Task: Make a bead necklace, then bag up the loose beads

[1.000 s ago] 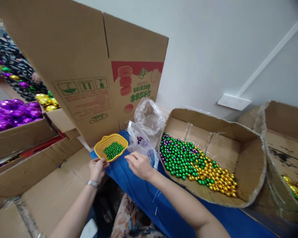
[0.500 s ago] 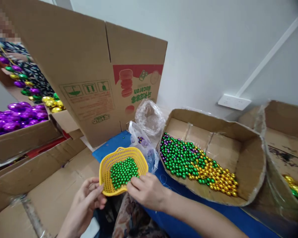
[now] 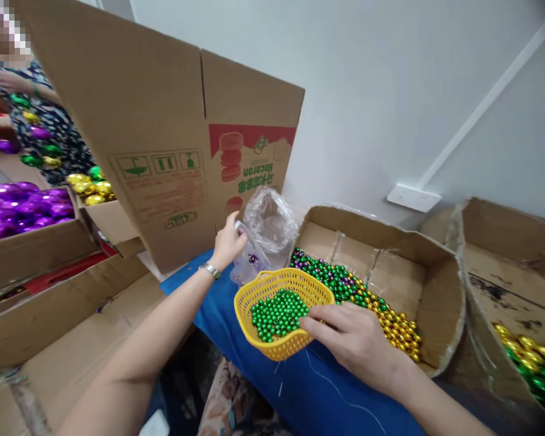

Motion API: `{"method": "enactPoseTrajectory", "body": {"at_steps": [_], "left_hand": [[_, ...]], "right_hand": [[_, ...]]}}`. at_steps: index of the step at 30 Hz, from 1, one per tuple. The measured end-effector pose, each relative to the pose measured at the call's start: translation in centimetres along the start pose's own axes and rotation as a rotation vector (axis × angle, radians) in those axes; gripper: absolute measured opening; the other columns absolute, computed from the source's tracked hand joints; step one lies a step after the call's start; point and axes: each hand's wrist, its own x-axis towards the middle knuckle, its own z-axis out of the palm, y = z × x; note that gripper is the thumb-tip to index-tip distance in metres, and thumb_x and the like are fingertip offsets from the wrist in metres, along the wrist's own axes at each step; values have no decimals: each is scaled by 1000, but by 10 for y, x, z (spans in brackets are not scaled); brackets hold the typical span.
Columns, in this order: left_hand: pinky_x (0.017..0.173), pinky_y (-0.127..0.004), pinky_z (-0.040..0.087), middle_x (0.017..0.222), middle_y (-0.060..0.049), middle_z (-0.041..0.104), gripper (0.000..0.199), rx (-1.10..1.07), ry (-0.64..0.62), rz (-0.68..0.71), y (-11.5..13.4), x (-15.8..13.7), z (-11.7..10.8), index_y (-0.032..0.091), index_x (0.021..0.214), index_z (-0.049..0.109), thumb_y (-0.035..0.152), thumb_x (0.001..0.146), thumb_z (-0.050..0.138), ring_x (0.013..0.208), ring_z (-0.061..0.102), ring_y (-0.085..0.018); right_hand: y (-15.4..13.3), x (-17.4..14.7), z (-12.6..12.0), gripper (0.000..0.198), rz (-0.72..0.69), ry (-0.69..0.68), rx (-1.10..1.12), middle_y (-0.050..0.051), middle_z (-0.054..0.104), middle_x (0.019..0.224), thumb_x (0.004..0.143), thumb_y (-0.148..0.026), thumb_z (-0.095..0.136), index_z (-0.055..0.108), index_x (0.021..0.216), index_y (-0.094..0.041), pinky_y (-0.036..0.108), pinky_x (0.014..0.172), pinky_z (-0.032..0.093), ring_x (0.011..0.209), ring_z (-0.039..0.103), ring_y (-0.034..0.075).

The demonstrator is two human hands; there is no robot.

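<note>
My right hand (image 3: 356, 339) grips the near right rim of a yellow perforated plastic basket (image 3: 288, 350). Small shiny green beads (image 3: 279, 312) cover the basket's bottom. Further off, my left hand (image 3: 229, 242), with a metal watch at the wrist, pinches the top edge of a clear plastic bag (image 3: 249, 271). A few purple and gold beads show inside that bag. Just right of it stands another clear bag (image 3: 271, 227) with its mouth rolled open. Behind the basket, a cut-down cardboard box (image 3: 440, 303) holds loose green, purple and gold beads (image 3: 393, 324).
A tall macaron carton (image 3: 163, 121) stands at the back left. Boxes of large purple beads (image 3: 25, 209) and gold beads (image 3: 93, 188) lie beyond it, near another person (image 3: 49, 121). More cardboard boxes flank both sides. Blue cloth (image 3: 336, 387) covers the work surface.
My left hand has left the basket and reached forward to the clear bag, now grasping its edge. The basket, held by my right hand, has moved right, close to the bead box.
</note>
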Motion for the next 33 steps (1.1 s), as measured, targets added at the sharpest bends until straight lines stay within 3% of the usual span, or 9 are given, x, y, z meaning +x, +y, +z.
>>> {"method": "enactPoseTrajectory", "body": {"at_steps": [5, 9, 12, 16, 23, 26, 29, 31, 33], "left_hand": [[51, -21, 43, 89, -4, 66, 49, -622, -170, -81, -31, 1, -37, 14, 119, 57, 26, 72, 67, 50, 51, -7], [41, -17, 34, 125, -11, 62, 46, -665, -342, -121, -54, -3, -80, 19, 117, 60, 22, 72, 71, 43, 42, 1], [42, -17, 36, 137, -13, 55, 53, -668, -445, -153, -67, -4, -94, 21, 123, 60, 19, 71, 72, 49, 48, -1], [48, -18, 42, 137, -16, 55, 55, -791, -443, -195, -90, -4, -93, 18, 121, 63, 15, 67, 72, 61, 58, -7], [37, -18, 31, 134, -16, 58, 36, -1018, -325, -284, -126, -13, -90, 17, 110, 66, 22, 74, 70, 39, 37, 1], [38, -19, 33, 137, -16, 56, 39, -1006, -341, -273, -122, -13, -93, 18, 113, 64, 23, 75, 70, 40, 38, 0], [40, -19, 35, 131, -16, 60, 40, -945, -333, -232, -106, -8, -94, 17, 115, 63, 25, 76, 70, 42, 41, 0], [42, -19, 38, 124, -15, 64, 40, -884, -320, -217, -94, -5, -89, 16, 114, 63, 28, 76, 71, 44, 45, -2], [43, -20, 39, 120, -14, 66, 42, -830, -297, -206, -83, -2, -82, 16, 113, 62, 31, 75, 72, 46, 49, -3]], "right_hand": [[19, 14, 10, 19, 137, 78, 193, 4, 70, 96, 95, -17, 49, 67, 100, -21, 20, 70, 49, 82, 65, 10], [29, 41, 45, 17, 282, 155, 531, 5, 67, 93, 95, -22, 50, 67, 99, -19, 23, 73, 50, 83, 63, 13], [25, 63, 77, 17, 416, 213, 707, 4, 65, 85, 95, -27, 52, 67, 93, -18, 23, 67, 48, 75, 60, 13], [6, 82, 112, 18, 446, 212, 765, 4, 65, 86, 94, -28, 53, 68, 94, -19, 24, 68, 47, 77, 60, 13], [-21, 82, 165, 20, 580, 176, 745, 4, 67, 89, 93, -28, 50, 69, 95, -20, 25, 74, 46, 83, 62, 15], [-5, 78, 192, 25, 799, 179, 879, 3, 66, 82, 89, -37, 53, 69, 94, -18, 24, 61, 46, 69, 59, 14], [17, 74, 210, 35, 1023, 305, 1148, 1, 63, 78, 82, -48, 60, 66, 94, -15, 21, 52, 43, 60, 53, 11], [26, 73, 213, 40, 1086, 398, 1264, 0, 60, 76, 76, -52, 66, 65, 90, -14, 19, 51, 41, 60, 50, 10], [30, 72, 212, 45, 1119, 386, 1353, -3, 57, 70, 68, -54, 72, 65, 86, -14, 18, 47, 37, 55, 45, 7]]}}
